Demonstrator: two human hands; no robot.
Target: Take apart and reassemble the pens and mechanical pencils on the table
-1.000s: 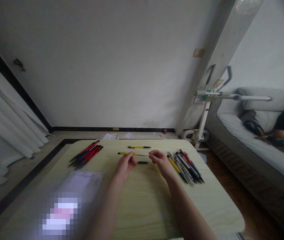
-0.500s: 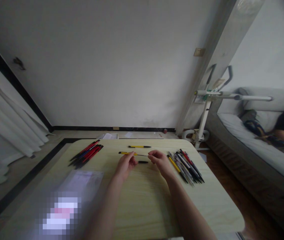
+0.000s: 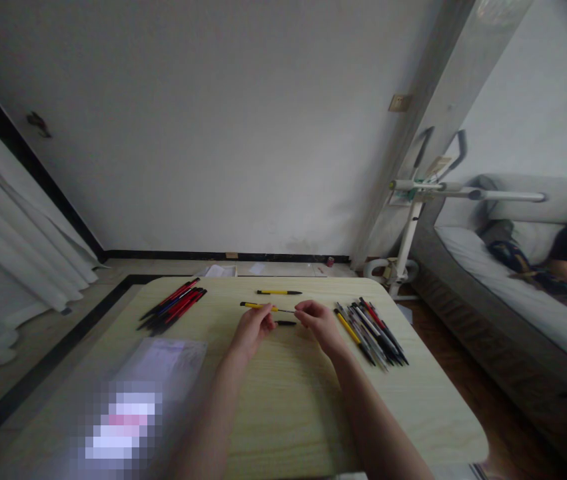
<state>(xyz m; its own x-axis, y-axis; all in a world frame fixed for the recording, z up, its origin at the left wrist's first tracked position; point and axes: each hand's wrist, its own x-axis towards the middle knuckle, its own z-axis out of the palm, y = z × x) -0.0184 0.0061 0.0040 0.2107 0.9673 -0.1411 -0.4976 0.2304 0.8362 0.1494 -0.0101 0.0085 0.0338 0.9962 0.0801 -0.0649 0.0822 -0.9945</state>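
My left hand pinches a yellow pen barrel held level above the pale wooden table. My right hand is closed on the thin refill that sticks out of the barrel's right end. A short black pen piece lies on the table between both hands. Another yellow pen lies just beyond them.
A bunch of red and dark pens lies at the far left of the table, a bunch of mixed pens at the right. A plastic sleeve with paper sits near left. A person reclines on the sofa at right.
The yellow barrel and refill have shifted very slightly to the right between my hands; otherwise my hands stay where they were.
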